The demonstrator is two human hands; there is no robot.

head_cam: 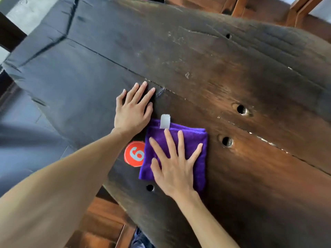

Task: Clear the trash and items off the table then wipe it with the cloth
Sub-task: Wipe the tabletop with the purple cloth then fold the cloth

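Dark, scarred planks make up the wooden table [232,72], with several round holes [240,109] bored through the boards and a long seam running diagonally across it. Near the person's edge lies a folded purple cloth [189,140] with a white tag [165,121] sticking out at its far side. The right hand [176,167] lies flat on top of the cloth, fingers straight and spread, palm over its near half and fingertips reaching toward the tag; it presses rather than grips. The left hand [133,110] rests flat on the bare wood just beside the cloth's far left corner, fingers extended and holding nothing. A round orange sticker [134,153] (marked with a pale 6 or 9) sits on the table, its right side tucked under the cloth's left edge. Wooden chair parts [293,13] show beyond the far edge.
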